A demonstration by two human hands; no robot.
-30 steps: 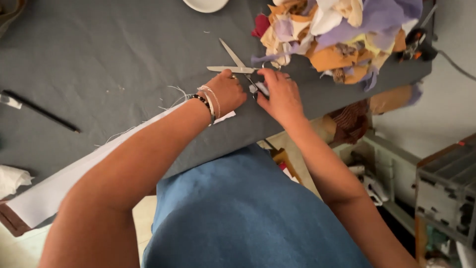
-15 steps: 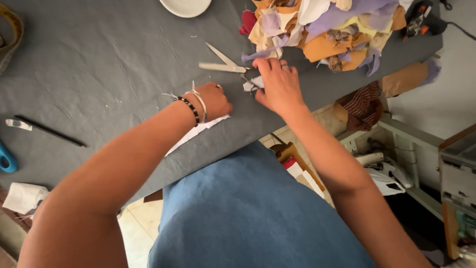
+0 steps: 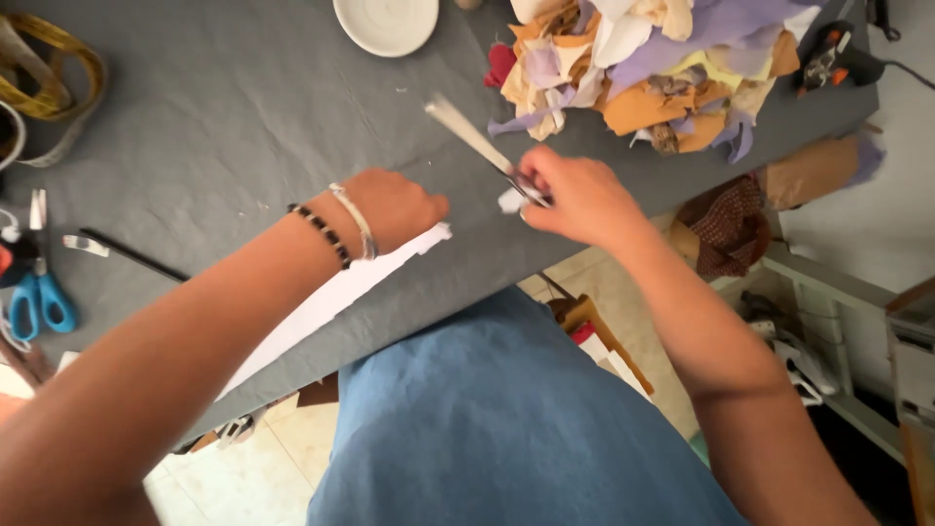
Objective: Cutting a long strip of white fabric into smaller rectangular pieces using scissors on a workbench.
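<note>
My right hand [image 3: 577, 195] grips the handles of a pair of silver scissors [image 3: 472, 136], lifted off the grey cloth-covered table [image 3: 224, 117] with the blades pointing up and to the left, blurred. My left hand [image 3: 394, 206], with bracelets on the wrist, rests closed on the end of a long white fabric strip [image 3: 331, 297] that runs under my forearm toward the table's near edge. A small white scrap [image 3: 509, 201] shows beside my right fingers.
A heap of coloured fabric scraps [image 3: 643, 68] lies at the far right of the table, a white dish [image 3: 387, 21] at the top. Blue-handled scissors [image 3: 39, 292], a black pen [image 3: 131, 255] and a yellow tape measure [image 3: 58, 58] lie at the left.
My right hand has picked the silver scissors up from the table and swung them toward the white strip. My left hand has stayed on the strip.
</note>
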